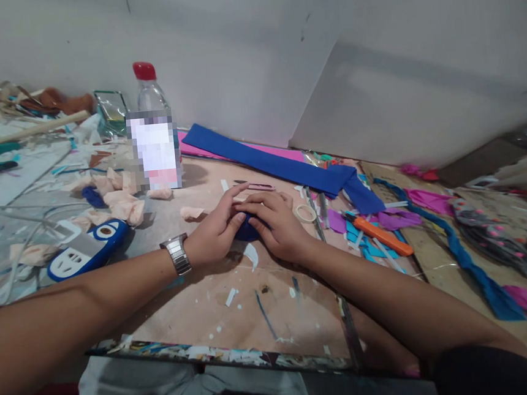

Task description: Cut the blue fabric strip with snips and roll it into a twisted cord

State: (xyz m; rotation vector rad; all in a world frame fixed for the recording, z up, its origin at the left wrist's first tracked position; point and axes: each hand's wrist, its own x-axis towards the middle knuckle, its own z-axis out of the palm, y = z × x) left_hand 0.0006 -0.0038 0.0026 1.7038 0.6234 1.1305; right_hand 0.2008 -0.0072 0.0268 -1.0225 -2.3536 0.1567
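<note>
With our left hand (215,231) and right hand (282,223) curled together around the dark blue piece (248,230) over the desk (194,302), we should press evenly so it doesn't slip.

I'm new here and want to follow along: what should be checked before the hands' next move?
1. Left hand and right hand at the small dark-blue piece: ok, cupped around it.
2. Dark-blue piece's full shape: cannot tell, the hands hide much of it.
3. Curved white scrap well away from the hands: not ok, right beside them.
4. Long orange-handled tool apart from the hands: ok.
5. Red-capped clear plastic bottle upright: ok.
</note>
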